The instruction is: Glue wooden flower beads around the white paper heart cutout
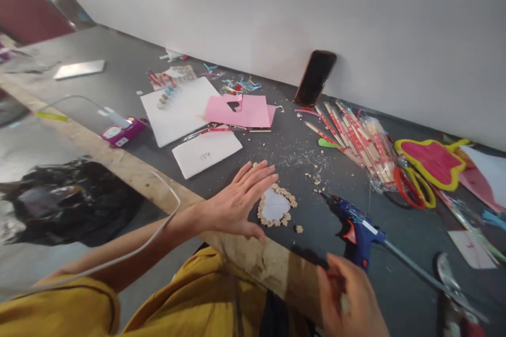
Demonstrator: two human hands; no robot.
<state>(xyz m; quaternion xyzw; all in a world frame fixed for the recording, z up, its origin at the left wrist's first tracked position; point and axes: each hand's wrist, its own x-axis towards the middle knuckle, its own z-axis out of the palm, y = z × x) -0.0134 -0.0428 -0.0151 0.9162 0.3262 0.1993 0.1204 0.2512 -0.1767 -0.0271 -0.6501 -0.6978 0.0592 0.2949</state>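
Heart (pixel 274 205) of white card, rimmed with pale beads, lies near the table (pixel 411 231) edge. Left hand (pixel 237 202) hovers just beside it, flat, fingers spread — holding nothing. Right hand (pixel 348 295), blurred, sits below a blue glue gun (pixel 356 226) propped nozzle-up; its grip cannot be told. A white card (pixel 206 152) farther back reads "154" — probably.

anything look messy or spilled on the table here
Yes: loose beads and crumbs lie scattered on the dark table beyond the bead-ringed white heart, near the glue gun tip.
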